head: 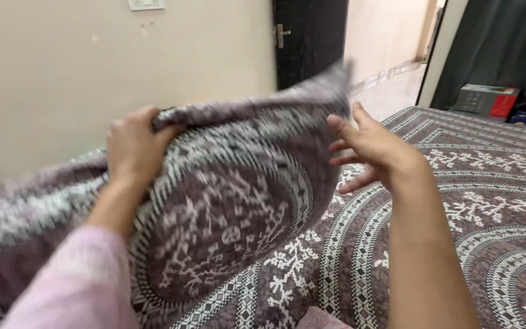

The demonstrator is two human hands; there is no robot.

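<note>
Pillow (226, 201) in a mauve-and-white patterned cover is held up off the bed, tilted, its far corner blurred in the air near the dark door (308, 36). Left hand (132, 149) is clenched on the pillow's top edge, fabric bunched under the fingers. Right hand (369, 149) is released, fingers spread, flat against the pillow's right side, gripping nothing. Bedsheet (470, 201) in the same print already lies spread over the mattress and looks fairly smooth. Judging by this: sheet laid, cover on the pillow, pillow not yet set down. Cardboard box (487, 99) sits beyond the bed.
</note>
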